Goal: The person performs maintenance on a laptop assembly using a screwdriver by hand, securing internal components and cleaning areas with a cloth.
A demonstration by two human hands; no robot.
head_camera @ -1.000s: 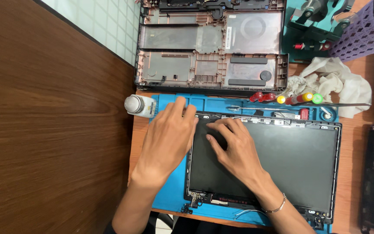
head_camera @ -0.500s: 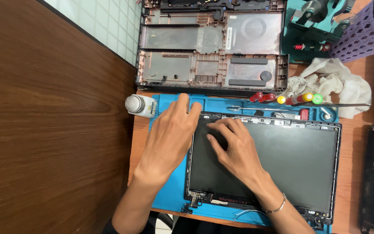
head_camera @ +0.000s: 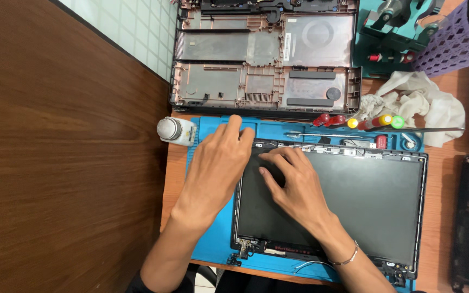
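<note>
The laptop screen panel [head_camera: 354,206] lies flat on a blue repair mat [head_camera: 213,239] on the worktop [head_camera: 441,217]. The left hand [head_camera: 218,163] rests palm-down at the panel's far-left corner, fingers loosely spread and holding nothing. The right hand [head_camera: 294,187] presses on the dark glass, fingers bent and empty. A small white bottle [head_camera: 176,131] stands just left; an opened laptop base [head_camera: 267,59] lies beyond.

Left hand [head_camera: 218,163] and right hand [head_camera: 294,187] lie flat, fingers spread.

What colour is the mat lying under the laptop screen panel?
Blue: the mat shows best in the head view, under the laptop screen panel and the left hand.
</note>
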